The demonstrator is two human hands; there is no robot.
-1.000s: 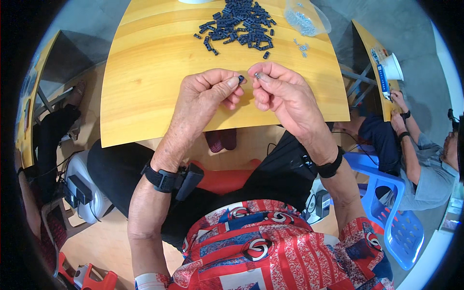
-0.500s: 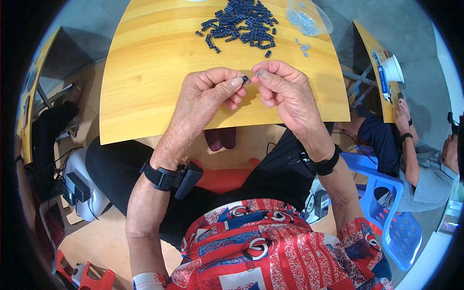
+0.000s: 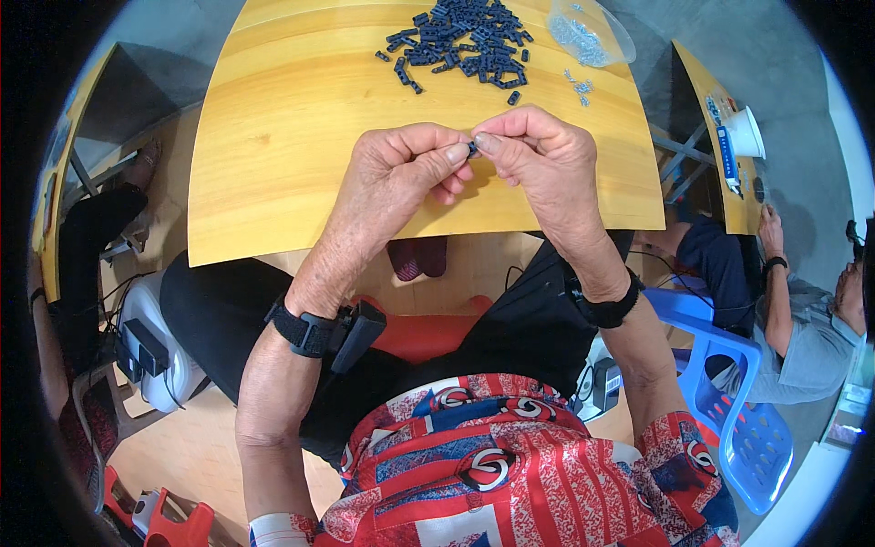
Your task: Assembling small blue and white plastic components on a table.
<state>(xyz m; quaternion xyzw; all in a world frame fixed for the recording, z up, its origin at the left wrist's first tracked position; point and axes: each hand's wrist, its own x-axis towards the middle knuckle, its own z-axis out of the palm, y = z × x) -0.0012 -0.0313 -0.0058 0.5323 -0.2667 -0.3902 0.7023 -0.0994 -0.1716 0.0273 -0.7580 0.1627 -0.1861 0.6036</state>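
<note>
In front of my chest, over the near part of the wooden table (image 3: 301,182), both hands meet at the fingertips. My left hand (image 3: 401,169) pinches a small black plastic block (image 3: 472,149) between thumb and forefinger. Against its right end, my right hand (image 3: 544,157) is closed in a thumb-and-finger pinch. A tiny silvery screw sits in that pinch, mostly hidden by the fingertips. Farther off lies a heap of similar black plastic blocks (image 3: 465,41), with a single block (image 3: 514,98) at its near side.
A clear plastic bag of small silvery screws (image 3: 579,41) lies at the table's far right, with loose screws (image 3: 579,87) beside it. People sit at side tables left and right. A blue plastic chair (image 3: 729,383) stands at my right.
My right hand has moved its screw up against the black block, closing the small gap between the fingertips. The view has shifted slightly.
</note>
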